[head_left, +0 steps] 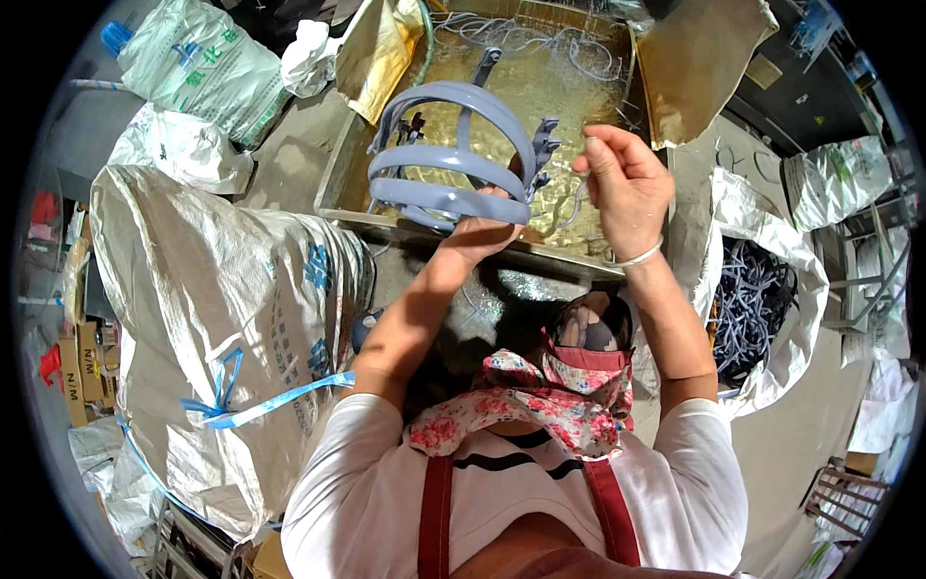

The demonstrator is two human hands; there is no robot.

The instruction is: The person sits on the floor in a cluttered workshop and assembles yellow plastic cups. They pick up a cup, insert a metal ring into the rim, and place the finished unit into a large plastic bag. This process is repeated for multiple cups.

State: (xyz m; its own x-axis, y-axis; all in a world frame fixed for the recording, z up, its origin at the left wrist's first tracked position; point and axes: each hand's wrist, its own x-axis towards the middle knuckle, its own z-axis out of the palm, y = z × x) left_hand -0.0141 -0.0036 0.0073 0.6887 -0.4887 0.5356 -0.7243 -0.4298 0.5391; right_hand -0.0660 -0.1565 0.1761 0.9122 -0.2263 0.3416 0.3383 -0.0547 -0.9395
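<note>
My left hand (482,234) is closed round a grey plastic piece of several curved bands joined like an open cage (449,199); the bands hide some of its fingers. Small dark grey tabs (546,145) stick out at the piece's right side. It is held above a shallow metal tank (540,259) of yellowish water. Just right of the piece, my right hand (629,183) is raised, thumb and forefinger pinched together. Whatever may be between those fingertips is too small to make out. Water drops show on its wrist, beside a light bracelet (637,258).
Thin grey strands (579,48) lie at the tank's far end. At my right stands an open white sack (772,386) of grey plastic scraps (752,299). A large white woven sack (212,318) stands close at my left. Brownish sheets (699,68) rise at the tank's far corners.
</note>
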